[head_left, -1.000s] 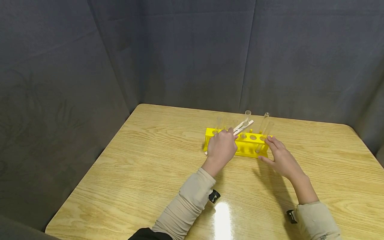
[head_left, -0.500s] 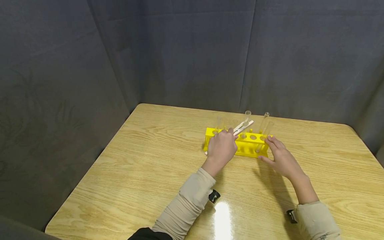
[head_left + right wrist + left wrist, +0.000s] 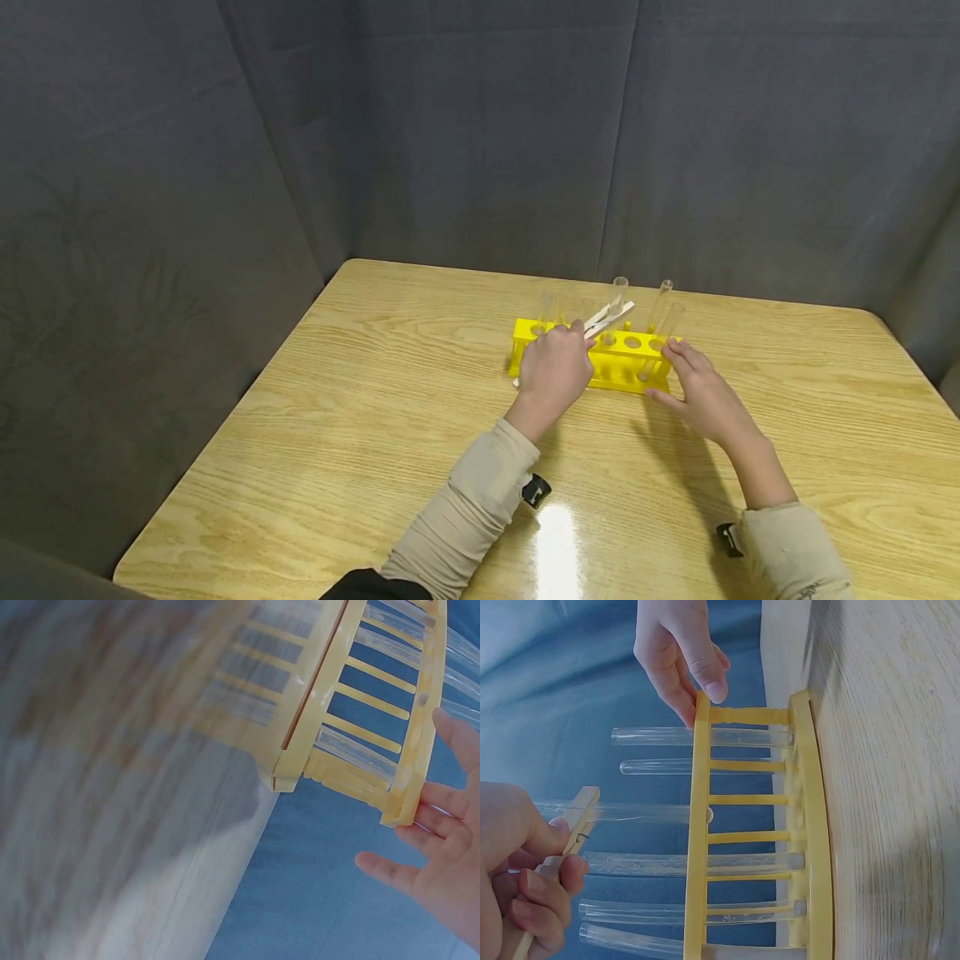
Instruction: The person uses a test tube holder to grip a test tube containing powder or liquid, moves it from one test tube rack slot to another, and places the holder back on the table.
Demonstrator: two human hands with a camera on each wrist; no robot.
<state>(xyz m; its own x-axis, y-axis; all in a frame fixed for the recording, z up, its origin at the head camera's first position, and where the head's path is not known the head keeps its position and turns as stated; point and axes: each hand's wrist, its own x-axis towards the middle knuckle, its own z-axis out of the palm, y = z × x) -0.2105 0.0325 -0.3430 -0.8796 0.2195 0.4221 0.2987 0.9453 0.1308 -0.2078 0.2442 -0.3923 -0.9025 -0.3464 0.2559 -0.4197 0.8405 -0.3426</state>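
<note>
My left hand point(image 3: 555, 371) grips a wooden test tube clamp point(image 3: 577, 825), slanting up to the right in the head view. Its jaws are around a clear test tube point(image 3: 652, 813), whose rounded bottom sits just at the top plate of the yellow test tube rack point(image 3: 615, 367), higher than the other tubes. At the rack's right end, the fingers of my right hand point(image 3: 705, 396) touch the top plate. They are fairly straight, with the thumb point(image 3: 386, 871) held apart from the rack in the right wrist view. My left hand hides part of the rack in the head view.
Several other clear test tubes point(image 3: 742, 864) stand in the rack, some leaning. The rack stands on a wood-grain table point(image 3: 360, 400), toward its far edge. A dark grey curtain point(image 3: 480, 150) hangs behind and along the left side.
</note>
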